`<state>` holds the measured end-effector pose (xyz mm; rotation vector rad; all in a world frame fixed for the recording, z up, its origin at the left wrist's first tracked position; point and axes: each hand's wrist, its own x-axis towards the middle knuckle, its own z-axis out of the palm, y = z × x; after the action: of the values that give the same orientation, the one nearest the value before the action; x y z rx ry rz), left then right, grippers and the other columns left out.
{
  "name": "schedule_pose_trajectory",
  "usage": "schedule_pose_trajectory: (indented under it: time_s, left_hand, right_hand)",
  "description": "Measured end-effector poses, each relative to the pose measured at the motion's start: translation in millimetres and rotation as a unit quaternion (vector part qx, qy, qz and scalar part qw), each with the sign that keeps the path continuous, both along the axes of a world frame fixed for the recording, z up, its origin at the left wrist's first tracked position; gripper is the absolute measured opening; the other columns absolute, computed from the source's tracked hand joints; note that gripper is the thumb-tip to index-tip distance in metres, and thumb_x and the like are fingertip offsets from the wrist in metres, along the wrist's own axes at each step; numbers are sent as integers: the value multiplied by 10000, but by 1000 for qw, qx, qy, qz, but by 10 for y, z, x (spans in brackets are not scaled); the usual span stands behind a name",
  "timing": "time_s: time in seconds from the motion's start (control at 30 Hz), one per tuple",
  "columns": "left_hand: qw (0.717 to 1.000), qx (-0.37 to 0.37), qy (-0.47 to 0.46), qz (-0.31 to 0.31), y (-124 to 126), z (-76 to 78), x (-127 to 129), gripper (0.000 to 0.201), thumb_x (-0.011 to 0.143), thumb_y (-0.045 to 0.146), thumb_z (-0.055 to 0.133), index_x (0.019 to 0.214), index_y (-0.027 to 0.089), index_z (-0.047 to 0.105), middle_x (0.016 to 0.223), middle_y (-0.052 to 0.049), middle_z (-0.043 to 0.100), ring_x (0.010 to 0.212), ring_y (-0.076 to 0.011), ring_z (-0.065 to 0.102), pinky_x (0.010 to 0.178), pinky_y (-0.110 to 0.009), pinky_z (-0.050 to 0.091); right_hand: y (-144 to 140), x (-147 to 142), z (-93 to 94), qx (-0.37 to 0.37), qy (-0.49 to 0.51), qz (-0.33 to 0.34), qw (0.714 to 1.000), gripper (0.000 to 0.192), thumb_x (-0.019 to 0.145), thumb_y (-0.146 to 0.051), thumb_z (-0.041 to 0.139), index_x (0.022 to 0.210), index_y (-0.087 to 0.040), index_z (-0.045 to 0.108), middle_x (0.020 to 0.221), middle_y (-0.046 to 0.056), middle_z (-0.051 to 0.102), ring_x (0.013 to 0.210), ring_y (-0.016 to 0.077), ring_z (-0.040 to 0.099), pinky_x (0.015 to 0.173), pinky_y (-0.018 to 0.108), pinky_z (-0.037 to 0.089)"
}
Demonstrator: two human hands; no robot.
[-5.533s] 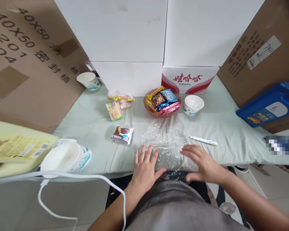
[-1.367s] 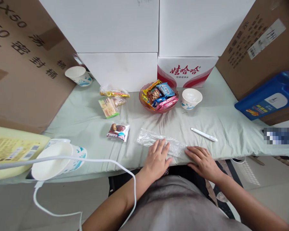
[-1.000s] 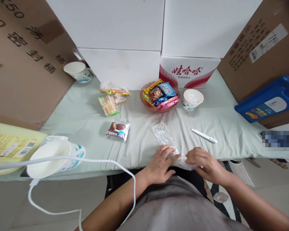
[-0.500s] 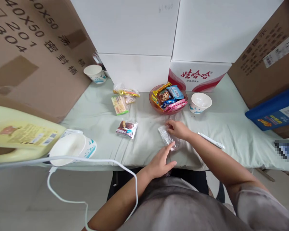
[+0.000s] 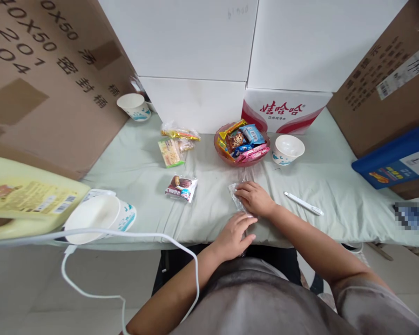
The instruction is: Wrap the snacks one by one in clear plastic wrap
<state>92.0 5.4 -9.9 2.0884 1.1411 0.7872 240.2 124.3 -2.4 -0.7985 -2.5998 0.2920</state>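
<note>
Pressing hands (image 5: 246,216) pinning folded plastic (image 5: 236,197)

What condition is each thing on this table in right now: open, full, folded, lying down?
Clear plastic bag: folded into a narrow strip, pressed flat under both hands.
Left hand: flat on the bag's near end.
Right hand: flat on its far end.
Pink bowl: full of wrapped snacks.
Paper cup: upright, empty.
Chocolate snack packet: sealed, lying flat.
White pen: lying flat.
</note>
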Motion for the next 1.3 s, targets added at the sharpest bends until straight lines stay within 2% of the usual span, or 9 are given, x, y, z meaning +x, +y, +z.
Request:
schedule_pose_trajectory:
  time_s: [0.17, 0.37, 0.43, 0.57, 0.73, 0.87, 1.0, 1.17, 1.3]
  left_hand:
    - [995, -8, 95, 3, -131, 140, -49, 393, 837, 233, 615, 1226, 204, 560, 1334, -115, 552, 1281, -281, 480, 1085, -501, 406]
    - [975, 63, 163, 137, 81, 492, -277, 221, 908, 227, 507, 1104, 199, 604, 1110, -93, 637, 1054, -252, 588, 926, -432, 505]
    - [977, 96, 147, 122, 305, 453, -314, 166, 917, 210, 482, 1013, 196, 617, 1035, -76, 654, 992, -231, 600, 889, -399, 512]
    - [971, 136, 143, 134, 696, 132, -306, 163, 865, 120, 489, 970, 175, 601, 1044, -95, 659, 1008, -251, 604, 906, -430, 493]
    - [971, 161, 124, 123, 791, -122, -328, 301, 812, 9, 439, 987, 175, 618, 1098, -91, 661, 1111, -240, 578, 966, -423, 457]
    - [975, 160, 110, 109, 754, -118, -373, 299, 821, 5, 432, 941, 183, 639, 1107, -73, 660, 1112, -224, 573, 974, -408, 449]
    - [977, 154, 100, 110, 759, -104, -378, 270, 822, 19, 459, 927, 188, 641, 1109, -65, 651, 1106, -222, 564, 969, -411, 437]
    - [980, 148, 101, 91, 753, -36, -373, 150, 862, 157, 550, 960, 199, 656, 1085, -65, 642, 1101, -234, 539, 973, -426, 424]
    - [978, 157, 118, 76, 732, 7, -374, 187, 845, 245, 623, 1022, 217, 676, 1120, -70, 640, 1144, -266, 509, 982, -453, 408]
  right_hand:
    - [-40, -35, -196, 22, -6, -62, 998, 267, 955, -233, 470, 1143, -185, 653, 1183, 87, 651, 1072, 238, 530, 914, 394, 427]
    - [-62, -51, -203, 28, -3, -72, 997, 271, 948, -237, 475, 1145, -191, 655, 1172, 94, 651, 1064, 242, 521, 888, 394, 422]
    - [-55, -55, -188, 24, -9, -74, 997, 273, 948, -250, 476, 1143, -190, 657, 1177, 99, 648, 1070, 246, 519, 892, 399, 422]
    - [-59, -51, -113, -2, -32, -78, 996, 289, 935, -273, 500, 1164, -176, 648, 1230, 105, 632, 1117, 256, 519, 945, 409, 422]
    - [-380, 34, -43, -33, -97, -85, 991, 546, 902, -362, 563, 1382, -113, 484, 1454, 152, 463, 1357, 316, 364, 1106, 506, 291]
    - [-930, 167, -19, -39, -126, -49, 990, 678, 889, -467, 566, 1433, -93, 410, 1509, 180, 375, 1414, 355, 270, 1125, 583, 208]
    - [-1272, 323, 81, -40, -76, 26, 996, 440, 928, -365, 530, 1331, -189, 525, 1398, 108, 532, 1350, 279, 390, 1124, 538, 227]
    - [-1089, 422, 94, 1, -12, -101, 995, 258, 914, -240, 555, 1161, -191, 616, 1204, 122, 620, 1108, 255, 528, 920, 429, 405]
    - [-893, 392, 29, 36, -16, -110, 993, 157, 913, -238, 571, 1054, -224, 640, 1102, 89, 643, 1035, 251, 533, 865, 418, 404]
